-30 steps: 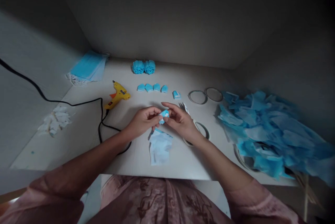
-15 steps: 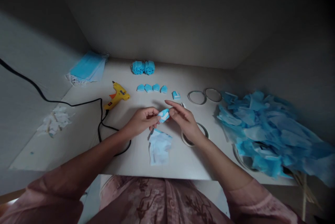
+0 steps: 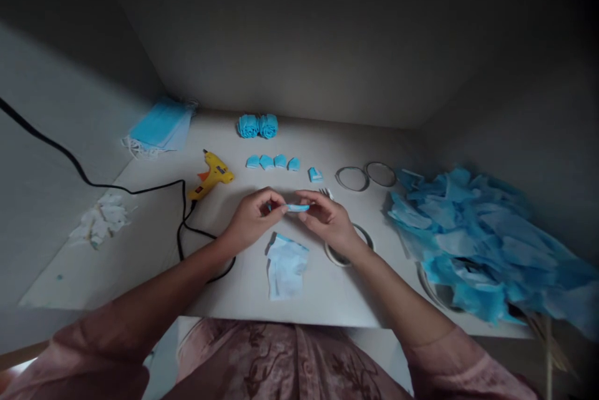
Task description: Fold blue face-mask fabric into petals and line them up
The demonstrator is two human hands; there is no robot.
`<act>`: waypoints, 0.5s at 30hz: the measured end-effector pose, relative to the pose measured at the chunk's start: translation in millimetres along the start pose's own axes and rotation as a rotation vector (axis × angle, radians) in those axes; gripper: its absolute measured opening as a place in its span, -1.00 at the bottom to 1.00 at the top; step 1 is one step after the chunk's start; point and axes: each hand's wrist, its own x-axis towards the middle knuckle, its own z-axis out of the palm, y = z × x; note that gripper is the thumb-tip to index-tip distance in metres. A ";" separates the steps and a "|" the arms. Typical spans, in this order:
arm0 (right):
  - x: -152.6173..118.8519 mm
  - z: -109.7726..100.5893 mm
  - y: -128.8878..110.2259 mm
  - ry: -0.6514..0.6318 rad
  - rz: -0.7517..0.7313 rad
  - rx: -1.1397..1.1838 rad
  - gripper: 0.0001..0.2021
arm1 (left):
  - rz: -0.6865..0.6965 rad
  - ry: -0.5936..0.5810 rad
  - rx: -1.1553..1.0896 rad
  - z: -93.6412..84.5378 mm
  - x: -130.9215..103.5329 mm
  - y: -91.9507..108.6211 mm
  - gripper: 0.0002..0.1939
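Observation:
Between my two hands is a small folded piece of blue-and-white mask fabric (image 3: pixel 297 208), seen nearly edge-on. My left hand (image 3: pixel 256 214) pinches its left end between thumb and fingers. My right hand (image 3: pixel 329 219) closes on its right end. Below them a pale blue fabric sheet (image 3: pixel 287 266) lies flat on the white table (image 3: pixel 253 300). Beyond my hands is a row of several small folded blue petals (image 3: pixel 266 162), and another folded blue piece (image 3: pixel 315 175) sits to their right. A fork-like metal tool (image 3: pixel 325 193) is partly hidden by my right hand.
At left lie a yellow glue gun (image 3: pixel 211 175) with a black cord (image 3: pixel 154 190), stacked face masks (image 3: pixel 159 126) and white scraps (image 3: pixel 100 220). Two blue fabric roses (image 3: pixel 257 126) stand at the back. Wire coils (image 3: pixel 352 179), a tape roll (image 3: pixel 369 238) and a blue fabric heap (image 3: pixel 468 231) are rightward.
The folded fabric piece has turned from showing its face to nearly edge-on. My right fingers have curled in onto its right end. The view has tilted slightly upward.

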 end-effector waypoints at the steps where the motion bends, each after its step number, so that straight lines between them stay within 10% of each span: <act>1: -0.1 -0.4 -2.5 0.012 -0.025 -0.051 -0.67 | 0.063 0.025 0.070 -0.6 -0.7 1.4 -0.93; 8: 2.4 -2.2 -14.0 0.091 -0.270 -0.320 -0.89 | 0.260 -0.021 0.296 -1.5 -6.5 10.4 -0.96; 15: 2.4 -2.5 -10.6 0.065 -0.345 -0.320 -0.95 | -0.010 -0.049 0.071 4.3 -7.1 1.0 -0.91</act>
